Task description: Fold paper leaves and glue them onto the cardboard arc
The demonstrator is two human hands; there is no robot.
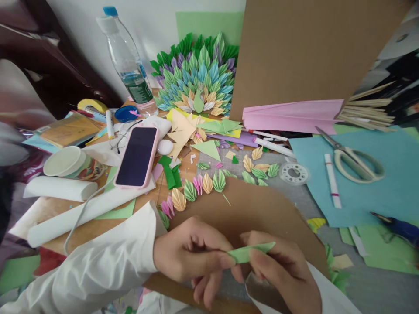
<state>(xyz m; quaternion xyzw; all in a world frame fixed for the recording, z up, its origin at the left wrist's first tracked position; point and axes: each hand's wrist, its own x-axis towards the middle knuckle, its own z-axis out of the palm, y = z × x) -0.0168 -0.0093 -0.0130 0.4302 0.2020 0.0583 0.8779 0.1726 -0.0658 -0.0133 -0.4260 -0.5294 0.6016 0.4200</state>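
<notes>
Cluttered wooden table (159,190), white wall (153,30) behind, left hand (191,250) and right hand (283,264) pinching folded green paper (242,254)

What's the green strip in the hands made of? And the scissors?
The green strip: probably matte paper, going by its thin, crisp edges. The scissors: their blades look like grey metal, slightly shiny; the smooth, pale handles seem plastic.

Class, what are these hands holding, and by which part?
Folded green paper: the left hand pinches one end, the right hand pinches it nearer the other, whose tip sticks out.
</notes>
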